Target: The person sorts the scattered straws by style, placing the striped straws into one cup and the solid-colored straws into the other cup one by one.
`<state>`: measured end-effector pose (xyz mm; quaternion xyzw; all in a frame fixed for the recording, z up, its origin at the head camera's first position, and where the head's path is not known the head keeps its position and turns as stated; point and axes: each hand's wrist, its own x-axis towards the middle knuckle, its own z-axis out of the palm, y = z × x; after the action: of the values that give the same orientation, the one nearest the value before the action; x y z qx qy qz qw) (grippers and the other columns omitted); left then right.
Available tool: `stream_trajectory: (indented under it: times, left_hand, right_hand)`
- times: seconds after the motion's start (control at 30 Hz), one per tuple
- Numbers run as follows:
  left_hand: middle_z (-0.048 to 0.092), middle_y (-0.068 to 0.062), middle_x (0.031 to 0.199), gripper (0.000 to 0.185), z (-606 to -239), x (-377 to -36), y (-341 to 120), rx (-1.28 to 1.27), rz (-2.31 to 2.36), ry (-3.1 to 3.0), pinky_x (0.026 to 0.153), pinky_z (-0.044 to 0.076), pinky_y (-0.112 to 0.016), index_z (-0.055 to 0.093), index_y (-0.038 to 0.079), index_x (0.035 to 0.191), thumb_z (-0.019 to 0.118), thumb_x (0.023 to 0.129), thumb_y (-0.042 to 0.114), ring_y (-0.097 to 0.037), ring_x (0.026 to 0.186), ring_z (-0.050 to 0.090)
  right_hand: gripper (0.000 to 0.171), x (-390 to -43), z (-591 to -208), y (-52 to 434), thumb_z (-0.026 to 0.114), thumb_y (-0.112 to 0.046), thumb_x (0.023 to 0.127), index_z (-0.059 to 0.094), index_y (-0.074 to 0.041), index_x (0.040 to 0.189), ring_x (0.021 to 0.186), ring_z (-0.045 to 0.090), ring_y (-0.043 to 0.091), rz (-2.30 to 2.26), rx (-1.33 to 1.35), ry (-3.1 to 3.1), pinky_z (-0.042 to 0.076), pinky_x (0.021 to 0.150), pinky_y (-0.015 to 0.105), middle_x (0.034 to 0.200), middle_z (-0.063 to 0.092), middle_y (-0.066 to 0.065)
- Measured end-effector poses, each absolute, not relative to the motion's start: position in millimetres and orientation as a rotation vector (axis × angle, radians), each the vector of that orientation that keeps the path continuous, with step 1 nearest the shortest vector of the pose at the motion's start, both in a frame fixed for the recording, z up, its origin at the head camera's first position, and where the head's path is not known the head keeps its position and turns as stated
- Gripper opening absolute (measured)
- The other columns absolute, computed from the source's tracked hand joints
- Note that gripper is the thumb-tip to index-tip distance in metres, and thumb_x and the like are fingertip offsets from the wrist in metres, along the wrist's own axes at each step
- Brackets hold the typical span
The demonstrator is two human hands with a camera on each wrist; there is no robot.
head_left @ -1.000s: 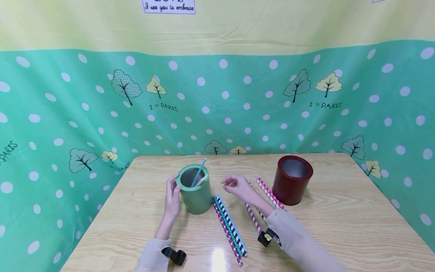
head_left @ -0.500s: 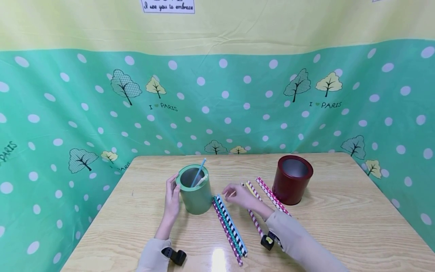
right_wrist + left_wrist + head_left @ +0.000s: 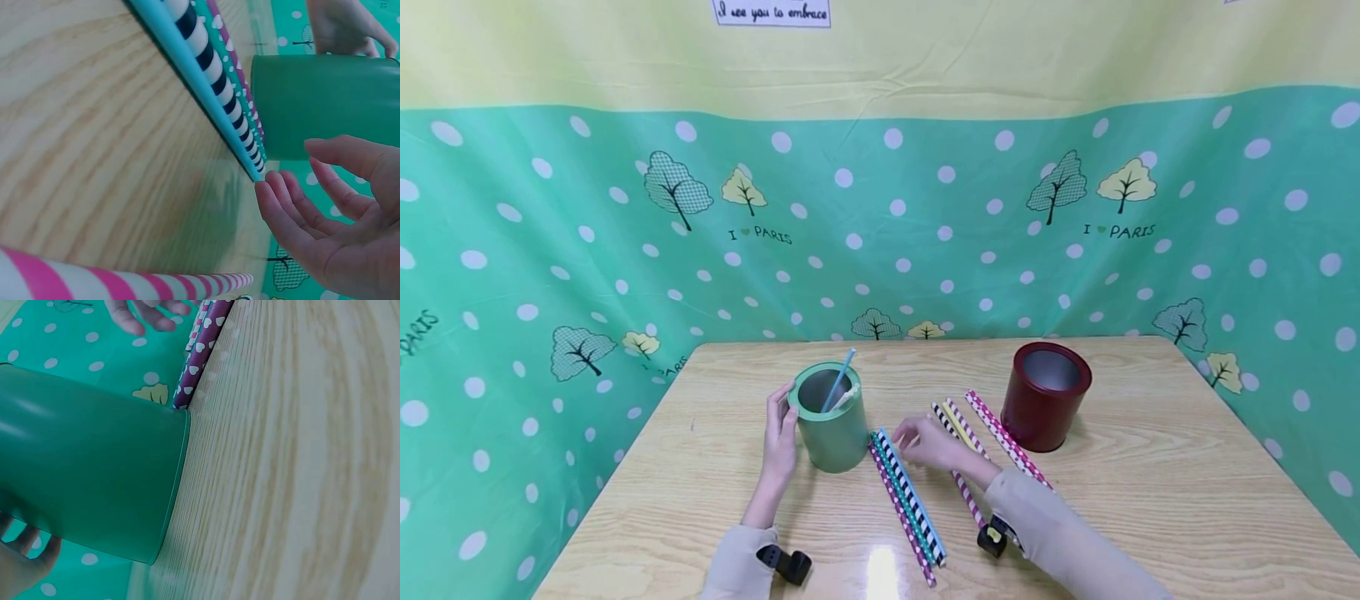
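Here a pale wooden table (image 3: pixel 1150 500) is showing its long grain, a glossy glare sitting at its near edge. Near that edge a tight bundle of patterned straws (image 3: pixel 908 500) is lying and running away towards the green can (image 3: pixel 832 417) in the middle. The left hand (image 3: pixel 778 442) is pressing its straight fingers against the can's left wall. The right hand (image 3: pixel 925 442) is hovering just beside the bundle's far tip, fingers loosely curved and parted, holding nothing. The right wrist view is showing what the head view is not: hearts, dots and black stripes on the paper straws. More striped straws (image 3: pixel 992 433) are lying towards the smooth dark red can (image 3: pixel 1045 396) nearer the far right corner. Dotted green cloth (image 3: pixel 550 250) is hanging beyond the far edge
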<state>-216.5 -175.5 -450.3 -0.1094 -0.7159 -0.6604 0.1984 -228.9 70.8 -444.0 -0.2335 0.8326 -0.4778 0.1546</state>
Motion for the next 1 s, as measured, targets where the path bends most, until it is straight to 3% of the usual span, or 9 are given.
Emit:
stream_trajectory:
  times: [0.2,0.67,1.0]
  left_hand:
    - [0.034,-0.019,0.136,0.039,-452,-218,-176,-0.342,-1.850,-1.975,0.096,0.027,-0.012,0.029,-0.001,0.130,0.033,0.094,0.014,-0.031,0.126,0.028]
    - [0.034,-0.019,0.135,0.038,-453,-219,-177,-0.350,-1.844,-1.971,0.096,0.027,-0.012,0.030,-0.001,0.130,0.033,0.094,0.012,-0.031,0.125,0.029]
    - [0.034,-0.019,0.135,0.038,-452,-219,-176,-0.341,-1.856,-1.969,0.096,0.027,-0.012,0.029,-0.001,0.130,0.033,0.094,0.012,-0.025,0.125,0.030]
  right_hand:
    - [0.025,-226,-447,70,0.058,0.006,0.073,0.057,0.005,0.097,0.061,0.053,0.014,-1.313,-0.630,2.403,0.050,0.054,0.031,0.083,0.058,0.010]
    - [0.024,-223,-453,67,0.058,0.010,0.069,0.056,0.007,0.093,0.061,0.051,0.013,-1.327,-0.615,2.376,0.049,0.055,0.034,0.080,0.057,0.012]
    - [0.023,-223,-456,68,0.058,0.011,0.070,0.056,0.006,0.092,0.058,0.050,0.014,-1.323,-0.592,2.368,0.046,0.050,0.025,0.076,0.055,0.010]
